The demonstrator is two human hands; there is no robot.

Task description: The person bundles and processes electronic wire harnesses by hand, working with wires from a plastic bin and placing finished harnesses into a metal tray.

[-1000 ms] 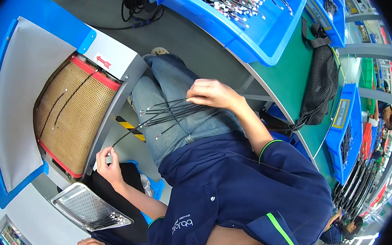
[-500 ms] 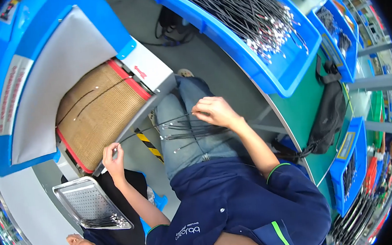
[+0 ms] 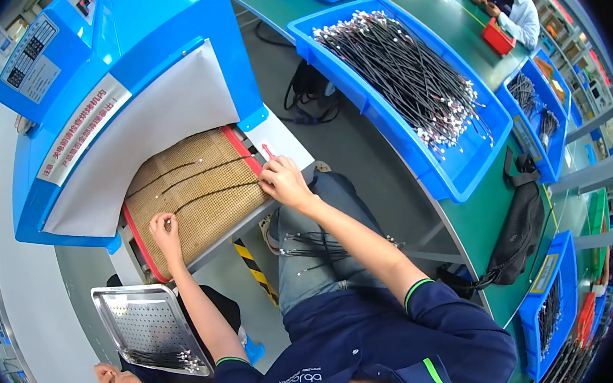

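From the head view, we pinch a black cable point(image 3: 208, 196) near its two ends — left hand point(image 3: 165, 231) on one, right hand point(image 3: 285, 181) on the other — over the tan mesh belt point(image 3: 204, 226), beside two other cables point(image 3: 206, 172); more cables point(image 3: 319, 249) lie across our lap point(image 3: 303, 279).

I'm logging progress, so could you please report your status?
Left hand and right hand pinching. Black cable between them, over mesh belt. Two more cables on belt, apart from it.
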